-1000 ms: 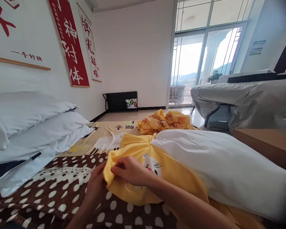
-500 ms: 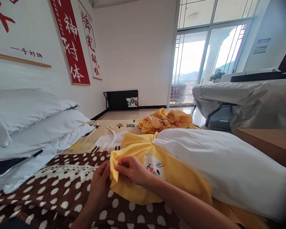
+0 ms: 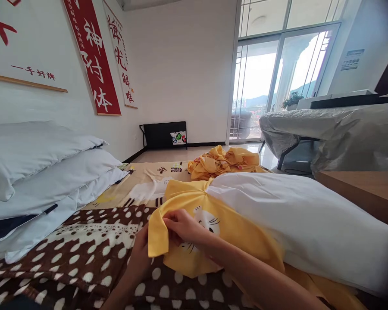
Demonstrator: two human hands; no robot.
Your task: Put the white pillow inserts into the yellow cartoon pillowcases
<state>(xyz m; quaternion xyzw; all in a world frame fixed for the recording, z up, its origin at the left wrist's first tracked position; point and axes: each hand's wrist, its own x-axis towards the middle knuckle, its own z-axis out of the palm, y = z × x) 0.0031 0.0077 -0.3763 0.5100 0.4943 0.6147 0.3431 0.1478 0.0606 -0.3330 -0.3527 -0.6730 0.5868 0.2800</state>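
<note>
A white pillow (image 3: 297,224) lies across the bed, its near end partly inside a yellow pillowcase (image 3: 242,232) printed with a cartoon cat face. My right hand (image 3: 184,228) is closed, pinching the pillowcase's open edge near the cat face. My left hand (image 3: 141,254) is under a folded flap of the same yellow fabric, its fingers mostly hidden by the cloth. Both hands are at the pillowcase's left end, above a brown blanket with white dots (image 3: 84,254).
Stacked white pillows (image 3: 42,172) lie at the left by the wall. A crumpled yellow cloth heap (image 3: 223,161) sits at the bed's far end. A wooden surface (image 3: 362,191) is at the right, a covered table (image 3: 336,133) behind it, glass doors beyond.
The yellow edge has been lifted and folded over toward the left, now covering more of my left hand. My right hand moved slightly right along the fabric.
</note>
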